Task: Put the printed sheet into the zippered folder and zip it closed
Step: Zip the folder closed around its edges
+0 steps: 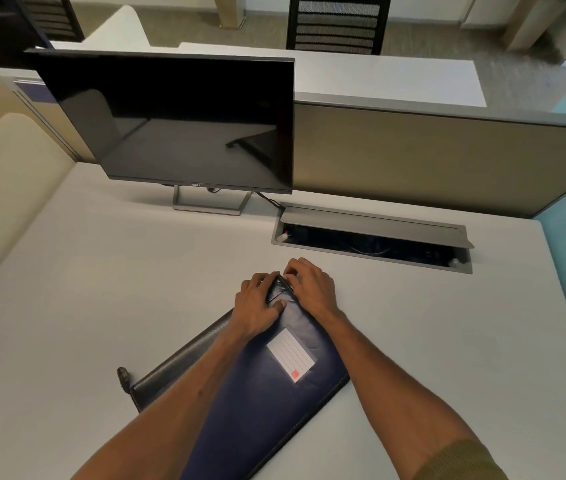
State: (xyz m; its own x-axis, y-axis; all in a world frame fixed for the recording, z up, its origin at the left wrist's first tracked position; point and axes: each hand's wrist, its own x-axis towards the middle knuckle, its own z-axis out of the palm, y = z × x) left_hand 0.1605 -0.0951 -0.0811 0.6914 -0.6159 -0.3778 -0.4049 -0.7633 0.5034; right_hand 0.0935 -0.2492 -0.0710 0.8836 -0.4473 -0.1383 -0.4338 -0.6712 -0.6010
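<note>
A dark blue zippered folder (267,403) lies diagonally on the white desk (101,289), with a white lined label (291,354) bearing a red mark on its cover. My left hand (257,306) presses down on the folder's far corner, thumb on the cover. My right hand (309,285) pinches at the same corner, fingers closed at the zip edge; the zip pull itself is hidden by the fingers. A small dark tab (123,375) sticks out at the folder's near left corner. The printed sheet is not visible.
A switched-off Dell monitor (177,123) stands at the back of the desk on a metal stand (209,204). An open cable tray (371,242) is sunk into the desk at the back right. A partition (430,157) runs behind it.
</note>
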